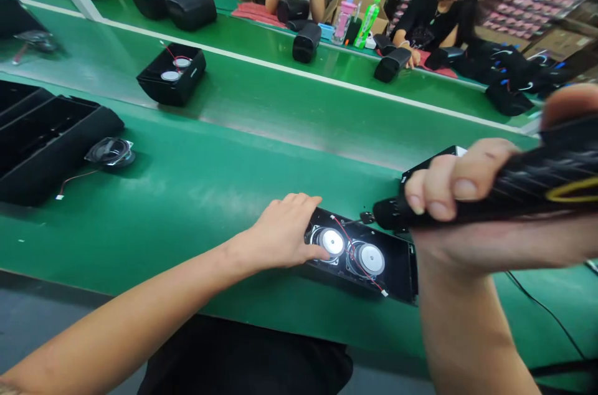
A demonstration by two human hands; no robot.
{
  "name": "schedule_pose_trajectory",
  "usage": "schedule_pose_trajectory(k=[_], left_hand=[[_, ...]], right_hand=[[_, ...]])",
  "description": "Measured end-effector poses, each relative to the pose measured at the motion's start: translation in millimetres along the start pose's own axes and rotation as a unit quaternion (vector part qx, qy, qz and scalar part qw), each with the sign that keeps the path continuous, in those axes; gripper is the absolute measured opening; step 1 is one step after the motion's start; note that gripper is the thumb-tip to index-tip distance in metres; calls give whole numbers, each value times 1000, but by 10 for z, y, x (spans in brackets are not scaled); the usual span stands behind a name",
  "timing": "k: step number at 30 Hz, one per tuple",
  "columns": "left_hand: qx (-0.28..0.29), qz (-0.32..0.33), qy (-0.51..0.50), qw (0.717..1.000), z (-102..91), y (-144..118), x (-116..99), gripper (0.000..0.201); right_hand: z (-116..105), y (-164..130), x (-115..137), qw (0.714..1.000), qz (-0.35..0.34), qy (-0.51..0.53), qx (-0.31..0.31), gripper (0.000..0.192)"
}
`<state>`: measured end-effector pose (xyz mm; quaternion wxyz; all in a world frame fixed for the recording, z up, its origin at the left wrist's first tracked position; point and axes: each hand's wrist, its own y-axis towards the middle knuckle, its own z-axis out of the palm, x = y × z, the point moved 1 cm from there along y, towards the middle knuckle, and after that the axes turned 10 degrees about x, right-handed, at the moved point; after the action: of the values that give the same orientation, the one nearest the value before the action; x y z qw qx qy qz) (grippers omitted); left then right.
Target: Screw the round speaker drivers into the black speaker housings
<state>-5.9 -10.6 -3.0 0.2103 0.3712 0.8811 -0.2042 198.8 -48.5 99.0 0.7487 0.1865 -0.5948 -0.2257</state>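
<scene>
On the green bench in front of me lies a black speaker housing [397, 264], its open side facing up. Two round speaker drivers [372, 259] with silvery magnets sit inside, and red wires with white plugs run across them. My left hand [283, 233] grips the left end of the housing, thumb over the near edge and fingers on the far side. A black electric screwdriver [523, 180] is wrapped in my right hand [460, 195]. Its bit points left and down over the far edge of the housing; whether it touches a screw I cannot tell.
Behind the screwdriver stands another black housing [423, 171], partly hidden. At left are open housings [60, 146] and a loose driver [111, 152]. One more open housing [172, 74] rests on the middle strip. Across the bench, two people handle black speakers near bottles [369, 22].
</scene>
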Motion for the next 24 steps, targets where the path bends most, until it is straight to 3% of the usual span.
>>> schedule_pose_trajectory(k=[3,7,12,24], left_hand=[[6,-37,28,999,0,78,-75,91],[25,-50,44,997,1,92,-107,91],[37,-64,42,996,-23,74,-113,79],[49,-70,49,995,-75,86,-151,76]], right_hand=[[260,57,-223,999,-22,36,17,60],[374,20,-451,999,14,38,-15,66],[400,-35,-575,997,72,41,-3,64],[357,-89,-745,998,69,14,2,65]])
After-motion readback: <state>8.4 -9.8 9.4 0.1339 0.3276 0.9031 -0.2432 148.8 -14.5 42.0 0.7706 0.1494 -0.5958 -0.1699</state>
